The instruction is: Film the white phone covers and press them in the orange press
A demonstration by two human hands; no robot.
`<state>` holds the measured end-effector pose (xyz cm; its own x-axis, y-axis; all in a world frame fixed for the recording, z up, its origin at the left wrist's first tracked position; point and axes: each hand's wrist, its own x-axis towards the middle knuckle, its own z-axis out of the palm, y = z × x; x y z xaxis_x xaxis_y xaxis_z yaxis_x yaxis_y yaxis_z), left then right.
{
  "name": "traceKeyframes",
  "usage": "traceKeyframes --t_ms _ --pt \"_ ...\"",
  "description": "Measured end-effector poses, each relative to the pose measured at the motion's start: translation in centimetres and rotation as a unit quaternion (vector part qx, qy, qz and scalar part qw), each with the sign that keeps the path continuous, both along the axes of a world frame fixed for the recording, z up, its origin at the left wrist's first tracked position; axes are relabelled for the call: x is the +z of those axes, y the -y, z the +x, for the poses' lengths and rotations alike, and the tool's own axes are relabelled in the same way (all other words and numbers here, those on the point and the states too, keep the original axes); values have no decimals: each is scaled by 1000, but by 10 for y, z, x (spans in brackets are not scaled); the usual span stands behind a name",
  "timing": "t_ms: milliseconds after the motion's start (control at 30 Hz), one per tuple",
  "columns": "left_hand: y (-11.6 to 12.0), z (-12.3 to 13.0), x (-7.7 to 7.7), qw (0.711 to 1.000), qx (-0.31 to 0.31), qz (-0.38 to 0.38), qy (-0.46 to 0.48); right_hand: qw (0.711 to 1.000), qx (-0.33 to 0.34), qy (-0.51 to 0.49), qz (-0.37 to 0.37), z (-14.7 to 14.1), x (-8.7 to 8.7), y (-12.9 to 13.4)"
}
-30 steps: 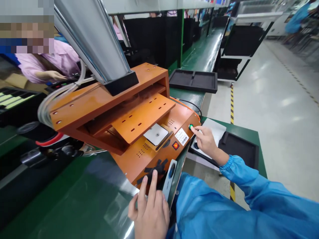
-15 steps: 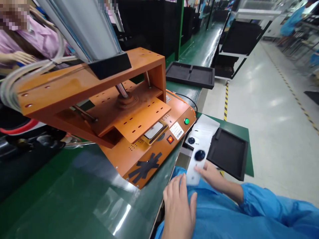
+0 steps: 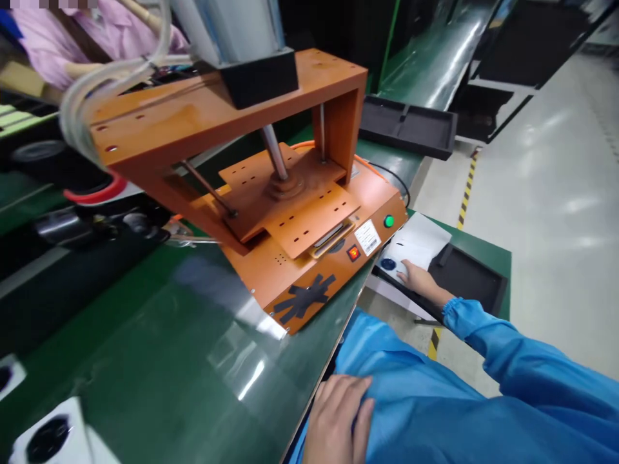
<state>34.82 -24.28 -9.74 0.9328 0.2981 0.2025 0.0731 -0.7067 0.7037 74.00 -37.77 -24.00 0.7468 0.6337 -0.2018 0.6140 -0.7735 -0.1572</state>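
Note:
My right hand (image 3: 420,281) reaches over the black tray at the right, with its fingertips closed on the edge of a white phone back cover (image 3: 389,273). The cover has a round dark camera area and lies low against a white sheet (image 3: 423,233) in the tray. My left hand (image 3: 338,415) holds nothing. Its fingers are loosely bent, the thumb apart, beside the green table's front edge. In front stands an orange press (image 3: 333,67). Its plate (image 3: 314,219) sits close above a fixture (image 3: 333,243), and part of a phone piece shows in the gap.
More white phone back covers (image 3: 72,425) lie at the table's lower left. A black tray (image 3: 471,277) stands at the right, and another black tray (image 3: 406,125) behind the press. Clear hoses (image 3: 77,122) loop at the left. A person in pink (image 3: 111,35) is across the table.
My right hand has carried the phone back cover away from my body to the tray. The press plate has come down nearer the fixture. My left hand has drawn back slightly, and the view has shifted.

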Motion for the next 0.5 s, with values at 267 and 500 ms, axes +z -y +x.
traceKeyframes --t_ms 267,500 --pt "-4 -40 27 995 75 -70 -19 968 98 115 198 -4 8 -1" --pt "-109 -104 30 915 400 42 -25 822 478 -6 310 -86 42 -39"
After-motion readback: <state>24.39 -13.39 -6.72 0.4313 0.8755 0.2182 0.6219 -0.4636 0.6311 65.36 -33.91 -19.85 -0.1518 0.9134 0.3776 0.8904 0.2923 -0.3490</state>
